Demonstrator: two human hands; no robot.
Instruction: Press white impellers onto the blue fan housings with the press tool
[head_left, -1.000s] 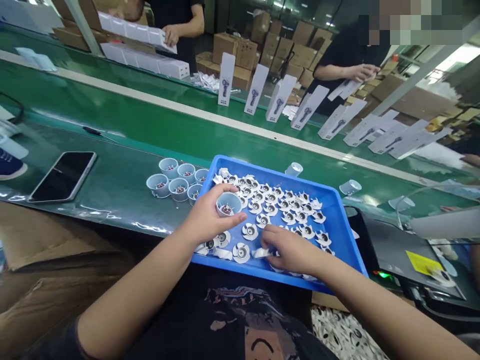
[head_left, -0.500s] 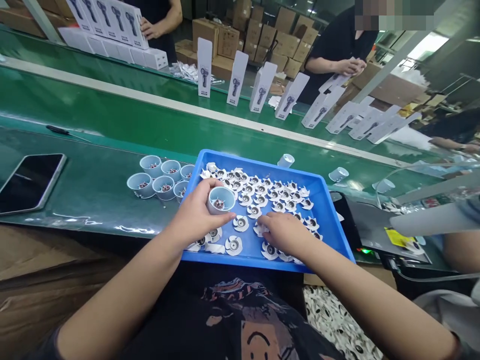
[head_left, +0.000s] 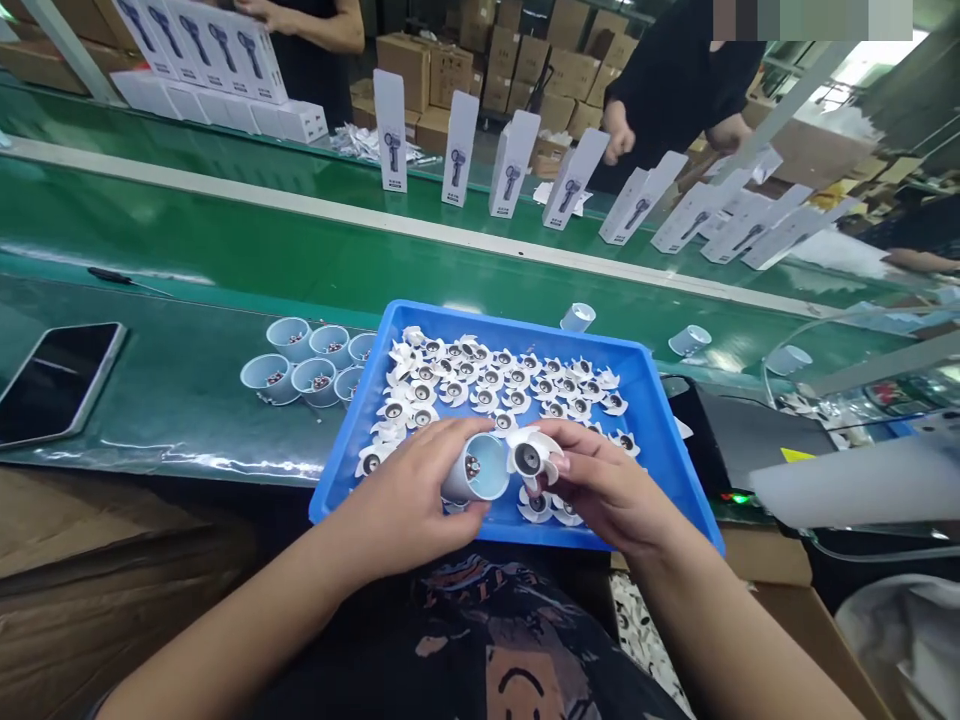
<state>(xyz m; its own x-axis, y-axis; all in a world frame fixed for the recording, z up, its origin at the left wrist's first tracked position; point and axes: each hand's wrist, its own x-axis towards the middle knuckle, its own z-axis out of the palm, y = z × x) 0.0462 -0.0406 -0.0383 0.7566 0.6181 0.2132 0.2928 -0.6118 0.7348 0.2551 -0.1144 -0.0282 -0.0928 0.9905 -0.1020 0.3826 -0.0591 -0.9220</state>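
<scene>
My left hand (head_left: 420, 485) is closed round a pale blue cylindrical housing (head_left: 491, 470), its open mouth tilted to the right with a small motor showing inside. Between the fingers of my right hand (head_left: 611, 480) is a white fan blade (head_left: 531, 457), its dark hub facing me, just right of the housing's mouth. Both hands are over the near part of a blue tray (head_left: 335, 480), where many more white fan blades (head_left: 491, 379) lie spread out. Left of the tray stand several pale blue housings (head_left: 315, 380) with motors inside.
A phone (head_left: 60, 380) and a screwdriver (head_left: 112, 276) lie at the left. Across the green conveyor (head_left: 300, 245) stand several white boxes (head_left: 513, 165), with two co-workers behind. More housings (head_left: 578, 318) lie beyond the tray; a black device (head_left: 739, 435) is at its right.
My right hand has lifted a fan blade from the tray and turned it towards me. My left hand has brought the housing nearer and tipped its mouth rightward.
</scene>
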